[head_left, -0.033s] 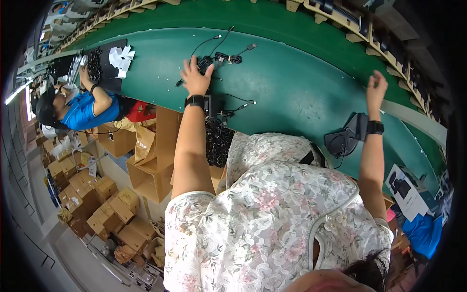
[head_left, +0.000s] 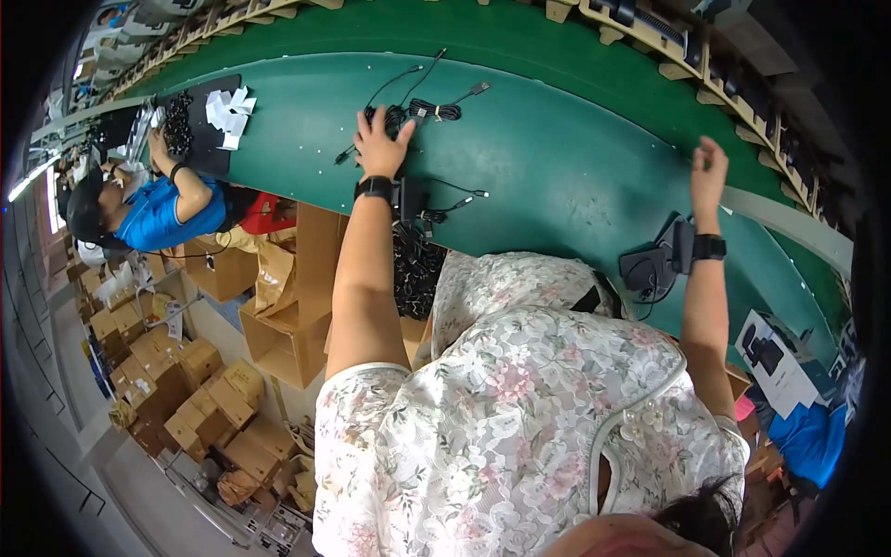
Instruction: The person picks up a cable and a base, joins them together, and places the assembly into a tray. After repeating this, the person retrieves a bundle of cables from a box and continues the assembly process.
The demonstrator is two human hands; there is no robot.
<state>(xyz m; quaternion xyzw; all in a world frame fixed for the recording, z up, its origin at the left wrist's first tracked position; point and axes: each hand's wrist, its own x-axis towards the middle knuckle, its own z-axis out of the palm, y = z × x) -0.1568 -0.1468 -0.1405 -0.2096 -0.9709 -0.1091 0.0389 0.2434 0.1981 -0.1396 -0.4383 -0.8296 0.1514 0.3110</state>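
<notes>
My left hand (head_left: pixel 380 148) is palm down with fingers spread, over a black cable bundle (head_left: pixel 395 118) it partly covers. I cannot tell whether it touches the cables. Just right of it lies a coiled black USB cable (head_left: pixel 436 112) with a tie round it. Beside my left wrist is a black block-shaped item (head_left: pixel 412 197), with a thin black cable (head_left: pixel 455 188) running out to two plugs. My right hand (head_left: pixel 709 170) is raised over the green table's right part, fingers loosely bent, holding nothing visible. Beside its wrist rests a black folding stand-like device (head_left: pixel 647 267) with a cord.
A box of black cables (head_left: pixel 418 278) sits at the table's near edge. At far left a person in a blue shirt (head_left: pixel 176 212) works beside white paper slips (head_left: pixel 228 113). A printed white box (head_left: pixel 778 365) stands right. Cardboard boxes (head_left: pixel 218 399) crowd the floor.
My left hand has shifted slightly right, over the cable bundle. The right hand has moved a little left. The cables look unmoved.
</notes>
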